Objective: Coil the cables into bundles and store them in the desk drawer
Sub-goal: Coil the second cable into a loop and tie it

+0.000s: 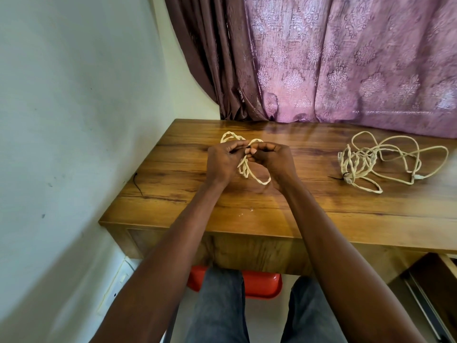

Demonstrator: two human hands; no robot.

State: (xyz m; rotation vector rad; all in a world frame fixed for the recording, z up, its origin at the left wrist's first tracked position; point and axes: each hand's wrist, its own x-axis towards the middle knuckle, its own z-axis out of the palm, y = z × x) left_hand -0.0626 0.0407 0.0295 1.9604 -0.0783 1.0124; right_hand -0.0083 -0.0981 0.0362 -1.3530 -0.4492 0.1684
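Note:
A cream twisted cable bundle [249,174] is held over the middle of the wooden desk [173,209]. My left hand [222,160] and my right hand [272,158] pinch it together at its centre, fingertips touching, where a thin dark tie shows. Loops stick out behind the hands and hang below them. A second cream cable [385,164] lies loose and tangled on the desk at the right, with a dark tie [340,178] at its near end. The open drawer [435,290] is partly visible at the lower right.
A black tie [137,183] lies at the desk's left edge by the wall. Purple curtains [346,58] hang behind the desk. A red stool [262,284] stands under it, between my knees.

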